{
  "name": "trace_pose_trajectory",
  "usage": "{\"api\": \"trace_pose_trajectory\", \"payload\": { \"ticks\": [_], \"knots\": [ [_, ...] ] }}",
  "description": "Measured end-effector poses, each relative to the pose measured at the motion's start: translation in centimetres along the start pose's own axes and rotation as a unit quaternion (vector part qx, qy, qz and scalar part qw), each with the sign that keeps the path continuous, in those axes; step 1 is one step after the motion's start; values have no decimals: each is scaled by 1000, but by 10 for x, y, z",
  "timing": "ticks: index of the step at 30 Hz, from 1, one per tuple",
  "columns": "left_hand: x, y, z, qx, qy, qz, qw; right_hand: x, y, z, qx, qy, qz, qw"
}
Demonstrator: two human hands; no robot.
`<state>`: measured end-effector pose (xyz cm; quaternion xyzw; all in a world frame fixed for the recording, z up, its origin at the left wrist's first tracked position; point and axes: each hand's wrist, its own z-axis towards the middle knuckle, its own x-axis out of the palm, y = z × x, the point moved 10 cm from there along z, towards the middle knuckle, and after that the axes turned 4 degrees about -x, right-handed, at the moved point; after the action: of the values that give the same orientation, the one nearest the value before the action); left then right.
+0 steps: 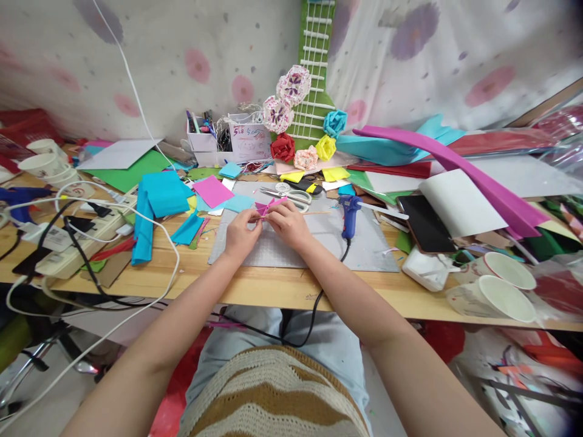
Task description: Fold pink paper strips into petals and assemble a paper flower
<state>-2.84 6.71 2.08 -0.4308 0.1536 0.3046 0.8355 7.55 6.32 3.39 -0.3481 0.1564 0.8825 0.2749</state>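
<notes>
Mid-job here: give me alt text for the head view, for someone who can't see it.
A person's left hand and right hand pinch a small pink piece over a grey mat on a cluttered wooden table. A blue glue gun lies to their right, scissors just beyond them, and colourful flowers at the back.

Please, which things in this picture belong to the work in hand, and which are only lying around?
Probably in use:
- folded magenta paper, between the left hand and right hand
- grey cutting mat beneath
- perhaps the blue glue gun

Apparently just lying around:
- smartphone
- paper cups at right
- power strip
</notes>
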Motion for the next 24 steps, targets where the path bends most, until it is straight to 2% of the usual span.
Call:
{"api": "trace_pose_trajectory", "payload": {
  "ticks": [12,19,24],
  "knots": [
    [1,-3,1,9,8,5,1000,-4,4,1,-17,-22,-5,1000],
    [2,-7,0,21,7,13,1000,-1,3,1,-7,-9,5,1000],
    [2,-10,1,43,10,61,997,0,2,1,-5,1,20,1000]
  ]
}}
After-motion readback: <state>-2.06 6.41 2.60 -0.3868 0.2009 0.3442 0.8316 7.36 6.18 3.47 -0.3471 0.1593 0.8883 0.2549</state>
